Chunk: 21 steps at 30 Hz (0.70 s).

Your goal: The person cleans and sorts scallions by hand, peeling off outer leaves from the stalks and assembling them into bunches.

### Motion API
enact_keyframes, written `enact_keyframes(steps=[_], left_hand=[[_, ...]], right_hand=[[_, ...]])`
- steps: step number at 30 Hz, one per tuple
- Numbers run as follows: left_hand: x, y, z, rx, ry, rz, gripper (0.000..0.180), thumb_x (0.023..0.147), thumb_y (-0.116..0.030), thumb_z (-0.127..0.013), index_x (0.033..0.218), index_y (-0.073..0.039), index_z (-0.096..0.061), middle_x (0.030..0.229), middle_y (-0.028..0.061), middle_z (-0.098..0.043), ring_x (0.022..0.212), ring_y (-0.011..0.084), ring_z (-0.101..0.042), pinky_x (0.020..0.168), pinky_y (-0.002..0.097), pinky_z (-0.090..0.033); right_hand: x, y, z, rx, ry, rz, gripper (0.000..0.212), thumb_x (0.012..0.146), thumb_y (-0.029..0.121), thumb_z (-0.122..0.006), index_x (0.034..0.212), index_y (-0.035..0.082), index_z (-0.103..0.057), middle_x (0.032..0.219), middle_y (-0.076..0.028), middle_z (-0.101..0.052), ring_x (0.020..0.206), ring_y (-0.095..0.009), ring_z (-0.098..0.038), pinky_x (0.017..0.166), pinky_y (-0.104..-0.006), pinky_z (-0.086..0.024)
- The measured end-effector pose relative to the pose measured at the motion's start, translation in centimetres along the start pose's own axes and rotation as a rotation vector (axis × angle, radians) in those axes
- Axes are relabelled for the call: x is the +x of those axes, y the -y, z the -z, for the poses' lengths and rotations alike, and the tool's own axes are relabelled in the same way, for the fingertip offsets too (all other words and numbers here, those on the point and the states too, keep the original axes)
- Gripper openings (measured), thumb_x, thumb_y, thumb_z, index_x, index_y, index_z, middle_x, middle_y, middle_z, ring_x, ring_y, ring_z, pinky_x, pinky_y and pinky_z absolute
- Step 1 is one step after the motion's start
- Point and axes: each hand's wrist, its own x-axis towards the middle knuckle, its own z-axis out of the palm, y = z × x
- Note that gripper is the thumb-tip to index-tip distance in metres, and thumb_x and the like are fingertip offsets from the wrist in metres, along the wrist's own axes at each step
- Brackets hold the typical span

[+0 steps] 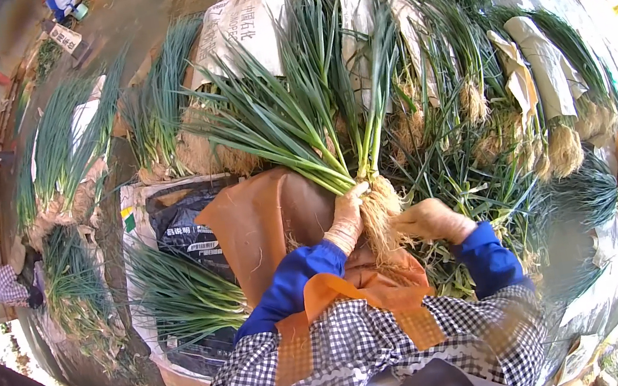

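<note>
My left hand (346,223) is wrapped round a bunch of green onions (305,126) just above the roots. The long green leaves fan out away from me, and the pale roots (382,222) hang down over my lap. Close against the right side of those roots is my right hand (433,221), its fingers curled together. What is between those fingertips is too small to make out. Under the bunch, a brown apron (253,216) covers my lap.
To my left, loose green onions (185,293) lie on a printed plastic sheet (137,217). Trimmed leaves (474,189) pile up at my right. Ahead stand several bundles, some under white sacks (246,28). A person (7,284) sits at the far left.
</note>
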Motion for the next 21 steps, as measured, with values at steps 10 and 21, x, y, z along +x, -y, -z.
enact_keyframes(steps=[10,21], left_hand=[[-0.8,0.4,-1.3,0.272,-0.05,-0.027,0.021,0.084,-0.015,-0.054,0.099,-0.001,-0.06,0.086,0.0104,-0.062,0.076,0.0219,-0.061,0.071,0.0352,-0.053],[-1.9,-1.3,-1.0,0.006,0.043,0.17,0.017,0.084,-0.019,-0.052,0.088,-0.004,-0.059,0.079,0.0083,-0.059,0.07,0.0224,-0.059,0.067,0.0367,-0.053]], right_hand=[[11.7,-4.4,2.7,0.383,-0.033,-0.063,0.044,0.085,0.015,-0.062,0.117,-0.011,-0.048,0.1,-0.012,-0.064,0.088,-0.013,-0.06,0.075,-0.0248,-0.048],[11.6,0.1,2.8,-0.405,-0.049,0.23,0.032,0.087,0.043,-0.046,0.088,0.014,-0.058,0.069,-0.01,-0.061,0.065,-0.03,-0.061,0.059,-0.0381,-0.047]])
